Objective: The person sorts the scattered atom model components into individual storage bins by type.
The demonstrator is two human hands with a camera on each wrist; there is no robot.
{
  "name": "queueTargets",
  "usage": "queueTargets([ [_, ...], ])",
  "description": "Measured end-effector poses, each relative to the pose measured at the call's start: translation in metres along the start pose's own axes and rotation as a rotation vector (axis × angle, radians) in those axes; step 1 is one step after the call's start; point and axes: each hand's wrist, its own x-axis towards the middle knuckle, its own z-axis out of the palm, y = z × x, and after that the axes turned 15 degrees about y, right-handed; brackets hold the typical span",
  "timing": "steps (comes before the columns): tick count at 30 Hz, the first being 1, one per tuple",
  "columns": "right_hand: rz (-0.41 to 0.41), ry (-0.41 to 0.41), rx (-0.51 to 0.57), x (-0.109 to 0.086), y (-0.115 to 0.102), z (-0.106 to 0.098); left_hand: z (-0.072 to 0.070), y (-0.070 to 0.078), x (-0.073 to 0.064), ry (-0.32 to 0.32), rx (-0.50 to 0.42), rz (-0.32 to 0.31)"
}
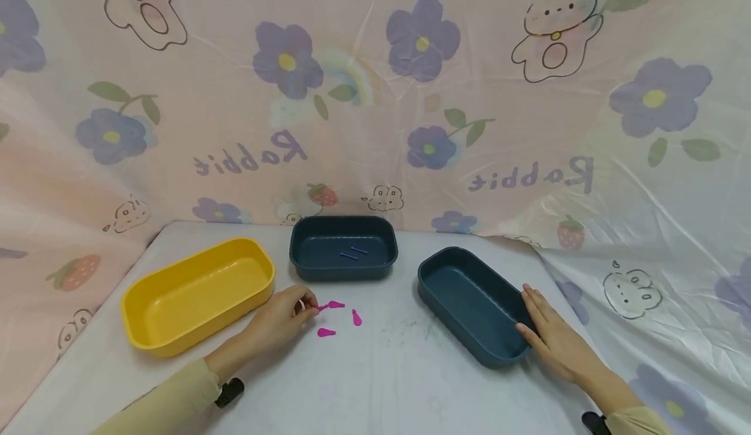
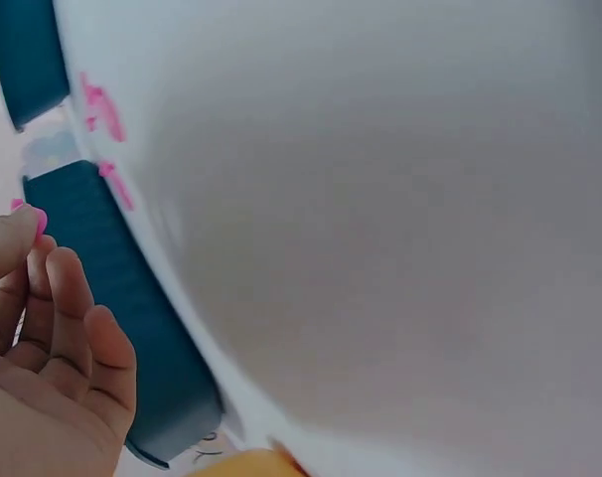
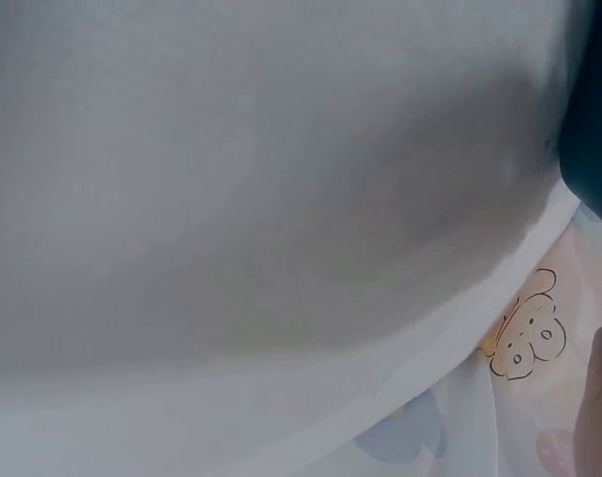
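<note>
From my station, the left hand (image 1: 281, 317) pinches a small pink piece (image 2: 41, 221) between thumb and fingertip, low over the middle of the table. Three loose pink pieces (image 1: 356, 317) lie near those fingertips; I can't tell whether the nearest touches the held one. Close on the hand's left stands a yellow tray (image 1: 199, 298), and beyond it a dark blue tray (image 1: 343, 273) holding two thin blue sticks (image 1: 349, 256). My right hand (image 1: 554, 337), fingers extended, rests against the slanted right-hand tray (image 1: 469, 301). White cloth (image 1: 381, 383) covers the table; behind hangs a pinkish curtain (image 1: 364, 141) with flowers, rabbits and mirrored "Rabbit" lettering.
</note>
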Motion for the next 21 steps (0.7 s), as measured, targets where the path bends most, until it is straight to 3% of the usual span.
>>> queueTargets([
  [10, 0.0, 0.007, 0.01, 0.0, 0.001, 0.0, 0.014, 0.032, 0.02, 0.032, -0.155, 0.031],
  [21, 0.01, -0.015, -0.001, 0.001, -0.001, -0.001, 0.042, 0.065, 0.046, 0.044, -0.258, 0.098],
])
